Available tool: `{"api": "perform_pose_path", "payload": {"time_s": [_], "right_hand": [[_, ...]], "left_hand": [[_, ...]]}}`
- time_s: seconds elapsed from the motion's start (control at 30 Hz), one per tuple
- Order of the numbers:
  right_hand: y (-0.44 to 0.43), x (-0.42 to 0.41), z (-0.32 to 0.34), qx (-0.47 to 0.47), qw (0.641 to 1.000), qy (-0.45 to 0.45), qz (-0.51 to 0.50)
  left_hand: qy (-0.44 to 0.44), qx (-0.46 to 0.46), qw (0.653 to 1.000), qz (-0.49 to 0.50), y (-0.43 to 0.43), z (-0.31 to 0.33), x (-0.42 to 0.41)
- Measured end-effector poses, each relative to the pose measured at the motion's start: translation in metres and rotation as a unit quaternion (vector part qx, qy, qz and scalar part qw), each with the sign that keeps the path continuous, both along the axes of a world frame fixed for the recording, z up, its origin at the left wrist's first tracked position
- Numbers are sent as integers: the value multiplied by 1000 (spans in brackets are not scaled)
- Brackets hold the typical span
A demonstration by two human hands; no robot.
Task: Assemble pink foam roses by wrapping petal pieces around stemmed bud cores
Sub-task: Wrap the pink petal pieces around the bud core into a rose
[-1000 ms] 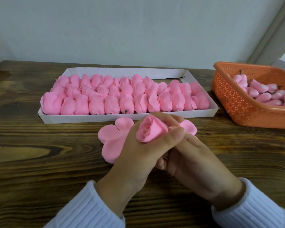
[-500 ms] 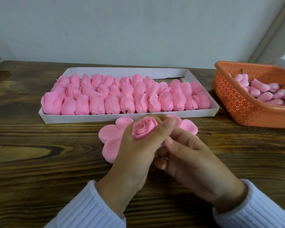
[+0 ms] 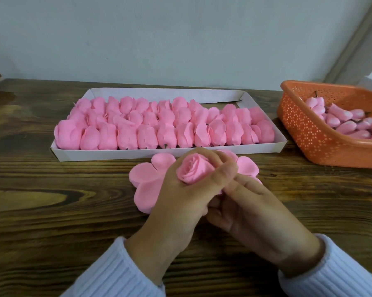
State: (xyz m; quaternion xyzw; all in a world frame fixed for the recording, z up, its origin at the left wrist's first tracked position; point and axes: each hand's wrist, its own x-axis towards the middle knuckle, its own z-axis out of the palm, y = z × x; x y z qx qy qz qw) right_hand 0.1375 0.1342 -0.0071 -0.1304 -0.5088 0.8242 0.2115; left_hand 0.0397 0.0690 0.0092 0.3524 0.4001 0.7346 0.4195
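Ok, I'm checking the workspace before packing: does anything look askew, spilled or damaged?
Only the white tray: at its far right corner the back wall leans inward, showing a dark slit. Nothing spilled; buds lie inside the orange basket.

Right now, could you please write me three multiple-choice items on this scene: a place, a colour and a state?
1. Where do the stemmed bud cores lie? A in the orange basket B in a jar C on the floor
2. What colour is the cardboard tray of finished roses? A white B green C black
3. What is the left hand doing? A lying flat B gripping a rose C pointing
1 A: they lie in the basket. 2 A: its walls are white. 3 B: it curls round the rose.
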Motion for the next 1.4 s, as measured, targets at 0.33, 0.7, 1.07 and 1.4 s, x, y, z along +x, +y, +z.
{"api": "perform_pose_path", "payload": {"time_s": [0.33,0.7,1.07,1.4], "right_hand": [[1,0,0,-15,1000,1,-9],[-1,-2,1,-20,1000,1,-10],[-1,-2,0,4,1000,27,-5],[-2,-2,-2,18,1000,-4,-10]], "left_hand": [[41,-20,999,-4,0,-1,-1],[24,-34,999,-23,0,-1,-2],[-15,-44,999,-29,-1,1,-4],[22,-56,998,-4,1,1,-5]]}}
